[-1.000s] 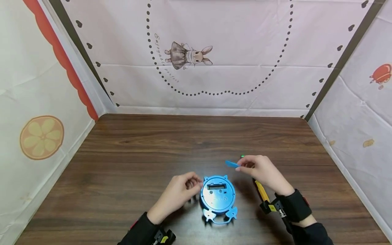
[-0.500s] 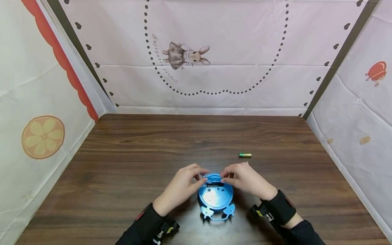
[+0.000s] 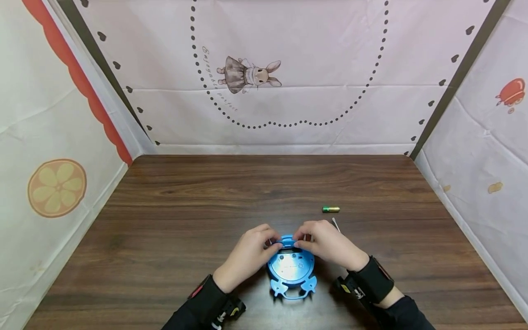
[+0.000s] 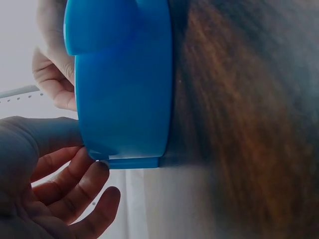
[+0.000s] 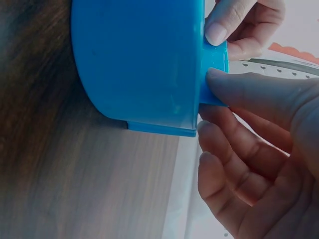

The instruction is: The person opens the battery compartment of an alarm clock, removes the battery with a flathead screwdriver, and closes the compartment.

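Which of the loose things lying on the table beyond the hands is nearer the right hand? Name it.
The thin white stick: it lies just past the right hand, almost touching it. The green and gold battery lies farther back on the table, clear of both hands.

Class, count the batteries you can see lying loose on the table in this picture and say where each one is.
1. A single battery lies on the table, beyond the right hand and the blue clock. Any inside the clock would be hidden.
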The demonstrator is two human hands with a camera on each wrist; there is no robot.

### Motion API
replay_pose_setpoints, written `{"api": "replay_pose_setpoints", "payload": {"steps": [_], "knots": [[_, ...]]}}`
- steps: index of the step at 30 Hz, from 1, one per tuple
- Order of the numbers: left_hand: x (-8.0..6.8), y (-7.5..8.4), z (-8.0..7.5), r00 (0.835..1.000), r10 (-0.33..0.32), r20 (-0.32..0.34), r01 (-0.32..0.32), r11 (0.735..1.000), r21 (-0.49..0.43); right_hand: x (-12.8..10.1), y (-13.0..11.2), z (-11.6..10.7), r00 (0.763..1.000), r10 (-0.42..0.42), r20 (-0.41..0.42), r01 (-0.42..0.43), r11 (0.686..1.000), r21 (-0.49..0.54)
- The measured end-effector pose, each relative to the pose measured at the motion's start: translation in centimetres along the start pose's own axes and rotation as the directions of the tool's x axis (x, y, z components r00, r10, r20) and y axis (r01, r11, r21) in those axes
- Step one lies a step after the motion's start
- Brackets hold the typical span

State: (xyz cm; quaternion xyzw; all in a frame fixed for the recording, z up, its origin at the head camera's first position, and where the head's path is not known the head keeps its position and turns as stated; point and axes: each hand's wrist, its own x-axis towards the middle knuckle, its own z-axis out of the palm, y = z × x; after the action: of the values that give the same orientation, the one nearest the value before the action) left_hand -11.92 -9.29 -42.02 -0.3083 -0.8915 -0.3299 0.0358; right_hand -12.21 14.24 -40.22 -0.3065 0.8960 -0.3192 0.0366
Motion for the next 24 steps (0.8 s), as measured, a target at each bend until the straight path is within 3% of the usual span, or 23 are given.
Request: {"api": "replay_pose_setpoints", "payload": {"steps": [10, 24], "knots": [[0.02, -0.01, 0.18, 1.000, -0.008, -0.013, 0.008, 1.000, 0.019, -0.05, 0.10, 0.05, 1.000, 0.008, -0.013, -0.008, 1.000, -0.019], [-0.22, -0.10, -0.09, 0.998, 0.039, -0.051, -0.036, 0.997, 0.061, -0.12, -0.20, 0.81, 0.995, -0.051, -0.085, 0.035, 0.983, -0.182]]}}
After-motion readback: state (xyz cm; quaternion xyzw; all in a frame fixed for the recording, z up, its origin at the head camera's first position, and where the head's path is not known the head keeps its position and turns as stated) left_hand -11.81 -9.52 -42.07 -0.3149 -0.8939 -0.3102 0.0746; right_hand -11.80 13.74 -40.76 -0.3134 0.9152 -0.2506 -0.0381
